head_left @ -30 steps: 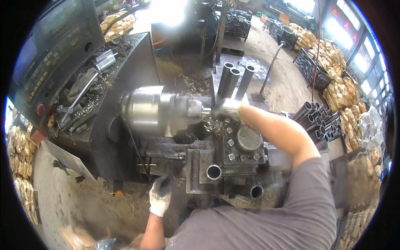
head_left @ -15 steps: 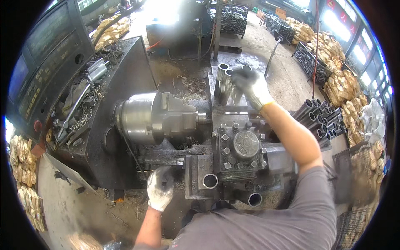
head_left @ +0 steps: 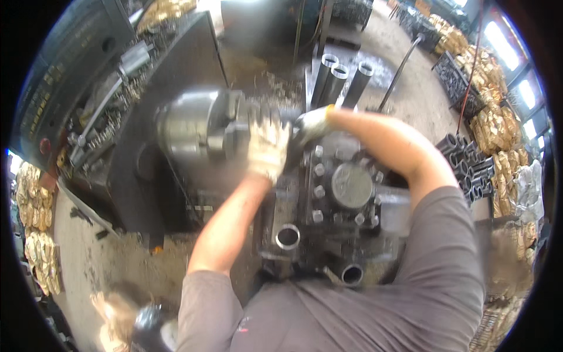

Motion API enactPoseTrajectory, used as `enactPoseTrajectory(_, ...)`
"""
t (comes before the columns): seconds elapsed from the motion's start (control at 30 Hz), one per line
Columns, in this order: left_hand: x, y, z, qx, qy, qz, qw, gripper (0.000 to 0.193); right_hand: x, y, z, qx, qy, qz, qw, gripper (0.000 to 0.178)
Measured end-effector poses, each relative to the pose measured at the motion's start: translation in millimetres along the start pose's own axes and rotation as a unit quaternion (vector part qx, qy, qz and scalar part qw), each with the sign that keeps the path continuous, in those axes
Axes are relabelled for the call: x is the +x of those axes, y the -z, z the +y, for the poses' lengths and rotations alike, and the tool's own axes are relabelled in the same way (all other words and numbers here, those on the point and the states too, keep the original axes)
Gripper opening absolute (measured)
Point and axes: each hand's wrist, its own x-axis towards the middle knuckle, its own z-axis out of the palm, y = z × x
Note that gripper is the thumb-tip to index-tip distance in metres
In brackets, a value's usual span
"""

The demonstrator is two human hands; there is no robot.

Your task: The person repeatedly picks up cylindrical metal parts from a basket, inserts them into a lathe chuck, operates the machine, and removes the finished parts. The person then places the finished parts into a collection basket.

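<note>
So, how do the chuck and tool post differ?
The chuck is a bright silver cylinder lying sideways; the tool post is a darker block with a round cap facing up. Bolt heads ring the tool post's cap, while the chuck's curved side looks smooth. Both look metal.

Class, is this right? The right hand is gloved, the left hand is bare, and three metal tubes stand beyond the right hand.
Not quite: the head view shows the left hand gloved, not bare. The right hand is gloved, and three metal tubes stand beyond it.
</note>
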Motion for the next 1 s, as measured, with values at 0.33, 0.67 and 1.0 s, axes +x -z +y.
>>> enactPoseTrajectory(0.33, -46.2, 111.7, -11.4, -0.304, 0.011, 0.084, 0.949, 0.072, -107.8, -105.9, 140.1, -0.060, -0.189, 0.213, 0.957, 0.051)
enactPoseTrajectory(0.67, -140.5, 107.9, 37.7, -0.653, 0.207, 0.172, 0.708, 0.027, -192.6, -15.5, -50.3, 0.145, 0.092, 0.403, 0.899, 0.033)
enactPoseTrajectory(1.0, -56.7, 126.1, -10.4, -0.513, 0.255, 0.207, 0.793, 0.040, -173.5, -21.3, -51.6, -0.098, -0.007, 0.434, 0.895, 0.047)
